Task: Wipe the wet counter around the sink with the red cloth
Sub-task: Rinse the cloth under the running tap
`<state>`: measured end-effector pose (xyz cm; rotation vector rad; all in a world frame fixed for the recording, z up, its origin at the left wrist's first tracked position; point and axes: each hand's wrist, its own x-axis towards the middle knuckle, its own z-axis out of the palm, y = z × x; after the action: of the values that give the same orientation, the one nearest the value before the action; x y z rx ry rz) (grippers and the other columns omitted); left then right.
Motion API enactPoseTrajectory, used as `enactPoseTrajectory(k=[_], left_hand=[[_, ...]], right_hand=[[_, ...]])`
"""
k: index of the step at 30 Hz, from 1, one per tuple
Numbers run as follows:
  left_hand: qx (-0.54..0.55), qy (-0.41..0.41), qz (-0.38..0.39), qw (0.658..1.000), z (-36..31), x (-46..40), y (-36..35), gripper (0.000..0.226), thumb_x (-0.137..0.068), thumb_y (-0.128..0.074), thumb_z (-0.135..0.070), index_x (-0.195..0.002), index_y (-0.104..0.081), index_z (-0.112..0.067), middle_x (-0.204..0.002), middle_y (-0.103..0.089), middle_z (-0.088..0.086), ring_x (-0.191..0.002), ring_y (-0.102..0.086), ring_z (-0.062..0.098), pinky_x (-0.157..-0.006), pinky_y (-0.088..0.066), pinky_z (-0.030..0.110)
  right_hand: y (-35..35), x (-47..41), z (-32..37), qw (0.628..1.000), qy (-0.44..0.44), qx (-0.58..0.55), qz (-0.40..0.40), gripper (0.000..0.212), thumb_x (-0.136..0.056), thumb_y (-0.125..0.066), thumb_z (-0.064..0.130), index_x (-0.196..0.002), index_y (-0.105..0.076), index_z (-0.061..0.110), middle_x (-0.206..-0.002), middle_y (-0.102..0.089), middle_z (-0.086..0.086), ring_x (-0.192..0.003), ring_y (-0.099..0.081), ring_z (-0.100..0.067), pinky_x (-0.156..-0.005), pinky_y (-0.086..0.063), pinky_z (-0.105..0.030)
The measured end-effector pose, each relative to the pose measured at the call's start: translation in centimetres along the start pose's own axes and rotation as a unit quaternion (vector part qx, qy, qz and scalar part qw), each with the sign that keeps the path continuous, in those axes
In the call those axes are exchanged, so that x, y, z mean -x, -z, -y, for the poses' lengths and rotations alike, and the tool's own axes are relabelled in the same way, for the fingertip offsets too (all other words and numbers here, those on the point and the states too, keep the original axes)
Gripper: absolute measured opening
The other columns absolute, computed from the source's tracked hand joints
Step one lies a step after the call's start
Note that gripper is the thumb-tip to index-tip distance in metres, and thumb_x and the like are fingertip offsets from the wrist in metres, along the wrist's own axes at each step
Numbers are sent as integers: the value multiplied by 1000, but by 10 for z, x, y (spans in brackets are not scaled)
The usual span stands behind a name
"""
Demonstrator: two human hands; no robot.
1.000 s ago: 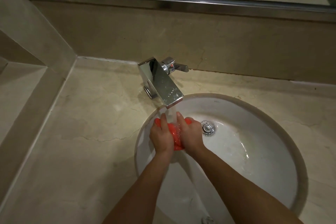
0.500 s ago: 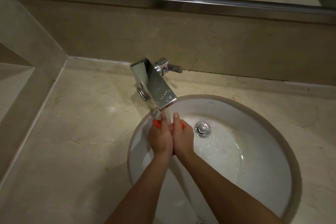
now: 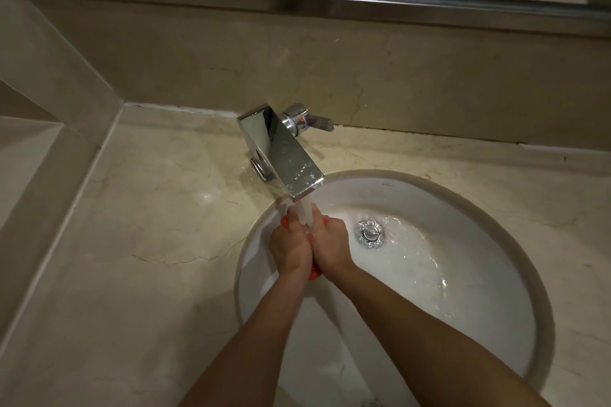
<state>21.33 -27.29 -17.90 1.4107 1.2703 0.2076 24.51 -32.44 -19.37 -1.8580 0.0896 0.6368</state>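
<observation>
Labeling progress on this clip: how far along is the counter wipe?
Done: nothing wiped. In hand: left hand and right hand press the red cloth between them under the running faucet, over the sink. Left: wiping the counter, which the cloth has not yet touched.

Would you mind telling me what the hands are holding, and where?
Both the left hand and right hand press the bunched red cloth between their palms.

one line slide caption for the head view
Both hands, left hand and right hand, squeeze the red cloth under the running faucet over the sink.
</observation>
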Motion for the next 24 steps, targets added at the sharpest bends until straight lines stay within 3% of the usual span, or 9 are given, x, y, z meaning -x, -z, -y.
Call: enactPoseTrajectory(k=[7,10,13,15,16,17,19,22,24], left_hand=[[10,-85,-20,996,7,12,20,54,-86,-38,-60,-83,-66,-15,-87,-71,9,-82,-65,24,-80,-49,37],[82,-31,41,995,-5,4,8,39,-94,-45,-50,-84,-67,-19,-90,-70,8,-86,-64,24,-85,-51,39],[146,68,88,983,-9,-20,-7,53,-85,-50,-63,-104,-70,-18,-96,-73,14,-91,-70,34,-89,-54,58],[226,104,137,959,-30,-11,0,51,-93,-48,-56,-107,-69,-12,-98,-72,16,-86,-70,36,-79,-57,56],[246,96,179,948,-38,-3,5,50,-98,-42,-49,-98,-68,-6,-92,-70,19,-72,-67,35,-62,-57,47],[237,80,204,947,-43,3,10,52,-99,-36,-45,-90,-65,-3,-82,-63,21,-56,-58,31,-46,-43,34],[209,113,196,952,-36,5,13,50,-98,-36,-46,-87,-61,-4,-66,-52,17,-39,-43,21,-43,-29,21],[106,90,152,979,-25,-1,12,48,-103,-34,-38,-80,-65,-8,-52,-58,9,-40,-53,21,-40,-40,20],[23,0,137,990,-25,-2,11,39,-104,-36,-30,-95,-67,-9,-72,-69,14,-65,-68,28,-57,-53,28]], right_hand=[[25,-5,36,985,83,147,41,63,-107,-28,45,-57,-57,21,-68,-65,-6,-79,-64,-27,-80,-49,-36],[46,-3,64,984,129,117,-40,56,-107,-33,42,-74,-68,14,-73,-66,-2,-79,-63,-22,-74,-44,-33],[64,-4,95,979,184,29,-81,44,-105,-37,44,-95,-72,19,-91,-71,6,-91,-65,-13,-82,-48,-33],[67,-4,115,977,206,-1,-53,37,-102,-39,47,-99,-69,26,-97,-71,9,-95,-67,-9,-89,-53,-43],[66,-4,122,977,211,-12,-43,36,-101,-39,48,-99,-69,27,-98,-71,8,-94,-68,-8,-91,-54,-47],[64,-3,128,976,212,-26,-37,36,-100,-40,48,-101,-69,27,-99,-72,8,-93,-69,-8,-93,-53,-49],[60,-2,136,976,205,-56,-36,39,-102,-40,46,-101,-71,23,-99,-74,5,-92,-70,-10,-95,-53,-50],[54,0,138,980,186,-71,-26,39,-104,-40,44,-95,-72,25,-95,-75,0,-92,-71,-14,-93,-53,-50],[52,2,135,980,184,-65,-29,39,-102,-40,48,-94,-73,28,-95,-75,3,-93,-71,-13,-92,-54,-48]])
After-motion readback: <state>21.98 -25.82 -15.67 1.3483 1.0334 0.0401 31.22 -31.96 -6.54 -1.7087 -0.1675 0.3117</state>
